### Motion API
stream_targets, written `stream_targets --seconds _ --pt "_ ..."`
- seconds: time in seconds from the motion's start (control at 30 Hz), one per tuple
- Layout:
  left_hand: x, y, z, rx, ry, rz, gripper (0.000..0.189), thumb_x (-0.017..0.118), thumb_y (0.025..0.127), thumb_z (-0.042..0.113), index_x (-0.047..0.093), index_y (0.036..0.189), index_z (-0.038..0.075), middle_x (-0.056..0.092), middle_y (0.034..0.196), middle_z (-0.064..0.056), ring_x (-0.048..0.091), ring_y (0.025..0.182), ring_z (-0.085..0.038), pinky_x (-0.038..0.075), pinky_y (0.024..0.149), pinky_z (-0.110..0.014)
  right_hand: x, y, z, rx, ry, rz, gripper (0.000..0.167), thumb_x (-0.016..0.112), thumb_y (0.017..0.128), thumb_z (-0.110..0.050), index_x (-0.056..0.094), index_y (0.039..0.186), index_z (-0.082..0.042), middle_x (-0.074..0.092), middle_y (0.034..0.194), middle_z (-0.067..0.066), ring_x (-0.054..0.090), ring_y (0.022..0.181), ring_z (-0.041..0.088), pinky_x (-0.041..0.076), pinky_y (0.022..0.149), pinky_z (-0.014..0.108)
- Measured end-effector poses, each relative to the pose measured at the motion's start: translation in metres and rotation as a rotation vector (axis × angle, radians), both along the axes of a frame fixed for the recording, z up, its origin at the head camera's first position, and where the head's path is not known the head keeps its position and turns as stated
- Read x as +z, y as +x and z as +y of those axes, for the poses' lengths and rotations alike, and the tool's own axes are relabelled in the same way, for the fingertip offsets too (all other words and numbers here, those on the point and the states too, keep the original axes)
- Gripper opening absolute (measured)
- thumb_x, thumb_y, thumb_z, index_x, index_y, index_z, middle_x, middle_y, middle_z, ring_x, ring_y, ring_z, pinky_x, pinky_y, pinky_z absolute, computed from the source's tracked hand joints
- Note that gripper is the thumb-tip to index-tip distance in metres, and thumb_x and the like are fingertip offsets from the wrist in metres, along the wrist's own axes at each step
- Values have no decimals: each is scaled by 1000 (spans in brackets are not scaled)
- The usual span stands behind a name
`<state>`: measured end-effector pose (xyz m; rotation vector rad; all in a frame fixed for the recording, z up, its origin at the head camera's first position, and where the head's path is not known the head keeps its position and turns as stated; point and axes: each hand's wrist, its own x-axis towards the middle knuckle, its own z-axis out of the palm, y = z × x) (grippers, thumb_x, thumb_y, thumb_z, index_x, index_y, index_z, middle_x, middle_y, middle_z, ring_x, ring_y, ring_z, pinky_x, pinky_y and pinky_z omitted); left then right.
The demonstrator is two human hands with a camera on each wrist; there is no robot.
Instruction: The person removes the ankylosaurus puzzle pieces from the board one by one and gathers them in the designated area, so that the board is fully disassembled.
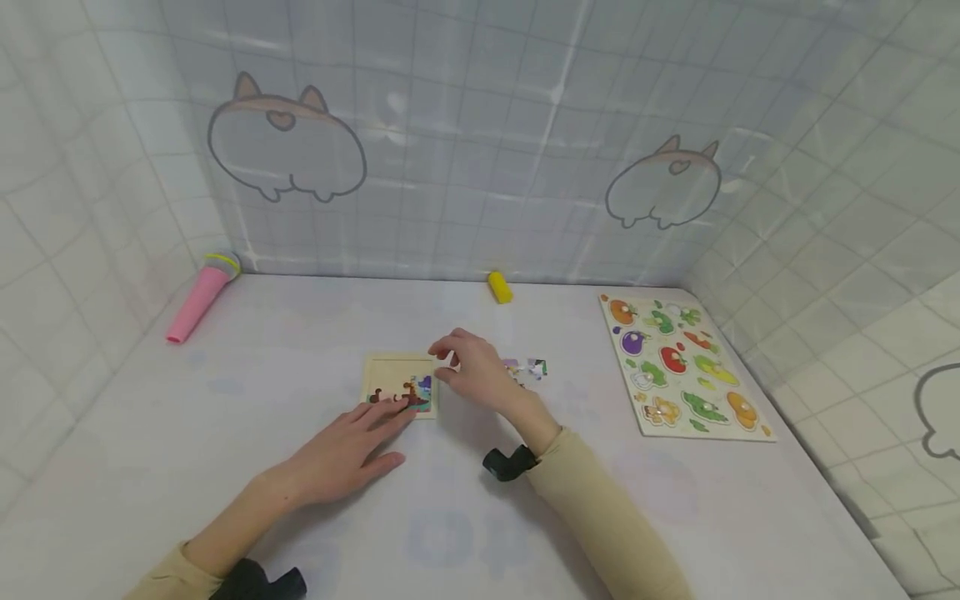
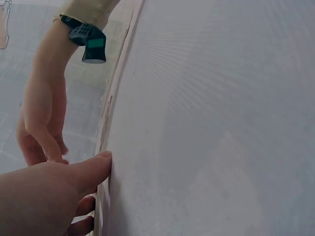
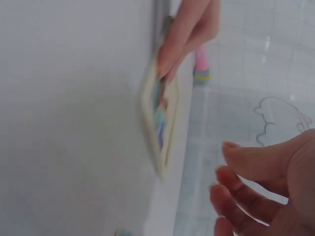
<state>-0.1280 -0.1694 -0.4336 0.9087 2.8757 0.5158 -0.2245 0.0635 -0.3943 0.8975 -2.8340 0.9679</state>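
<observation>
I place the puzzle tray (image 1: 401, 356) near the middle of the bench (image 1: 750, 517), well apart from its far edge. Picture pieces (image 1: 422, 392) fill part of the tray's near side, while bare wood shows along its far side.

My left hand (image 1: 341, 454) is spread, fingers nearly straight, their tips resting over the pieces at the tray's near edge; the thumb lies apart from them, outside the tray, and I see nothing gripped. My right hand (image 1: 474, 368) hangs at the tray's right edge, fingers bent and thumb apart, and the right wrist view shows nothing between them.

Just right of that hand, loose pieces (image 1: 534, 369) lie partly hidden. I judge the step in hand to be fitting pieces, with the left steadying those laid. The next move seems to call for the right hand to pinch a loose piece and align it with the bare wood.

Farther out, a yellow block (image 1: 499, 287) lies near the far edge, a vegetable board (image 1: 723, 429) along the right edge, and a pink microphone (image 1: 197, 302) near the far left corner.
</observation>
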Motion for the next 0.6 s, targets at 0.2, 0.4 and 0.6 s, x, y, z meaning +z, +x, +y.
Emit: stream_targets --seconds 0.2,0.4,0.6 --pt "0 1 -1 -17 4 23 59 51 103 46 40 154 20 41 155 -9 35 144 -43 36 109 -63 -7 -2 -16 11 -23 -63 29 74 89 -7 71 117 -4 67 108 7 63 91 22 48 74 22" --pt "-2 0 -2 -4 -3 46 60 54 102 45 41 154 20 40 156 -8 35 144 -42 36 109 -63 -23 -5 -19 23 -14 -114 31 77 87 -11 71 117 -7 66 109 4 58 83 12 46 70 21" --pt "-2 0 -1 -8 -2 40 61 53 102 46 39 155 21 39 157 -8 34 144 -43 36 109 -64 -33 -7 -20 59 97 -111 37 76 90 -21 69 124 -10 63 113 3 53 92 14 44 77 23"
